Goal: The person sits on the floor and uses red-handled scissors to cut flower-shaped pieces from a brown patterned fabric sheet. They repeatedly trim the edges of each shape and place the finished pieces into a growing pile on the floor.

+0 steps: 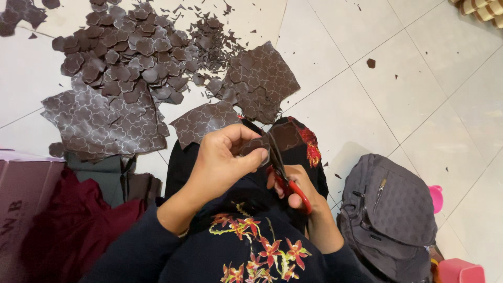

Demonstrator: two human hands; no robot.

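Observation:
My left hand (224, 160) pinches a small brown fabric piece (258, 145) above my lap. Just right of it, my right hand (299, 187) grips red-handled scissors (287, 183), whose dark blades (276, 153) reach up to the piece's edge. Beyond my knees, a heap of cut brown flower shapes (126, 50) lies on the white tiled floor (367, 84). Printed brown fabric sheets lie at the left (97, 126), centre (201, 123) and right (262, 81) of the heap.
A grey backpack (390, 215) sits on the floor at my right, with pink plastic items (458, 270) beside it. Dark red cloth (68, 225) and a pinkish box (21, 194) lie at my left. Small brown offcuts (215, 36) scatter near the heap.

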